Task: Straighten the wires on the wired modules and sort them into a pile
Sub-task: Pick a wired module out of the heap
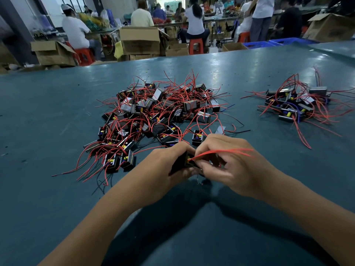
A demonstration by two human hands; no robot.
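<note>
A small black module [184, 160] with red wires is held low over the table, close in front of me. My left hand [165, 166] grips its black body. My right hand [228, 162] pinches its red wires [226, 151], which run out to the right over my fingers. A large tangled heap of black modules with red and black wires [159, 112] lies on the table just beyond my hands. A smaller pile of the same modules [294, 104] lies at the right.
The green table top [57, 112] stretches all around the piles. Beyond its far edge stand cardboard boxes [140, 40], red stools [196, 46] and blue crates [284, 41], with several seated people working at other benches.
</note>
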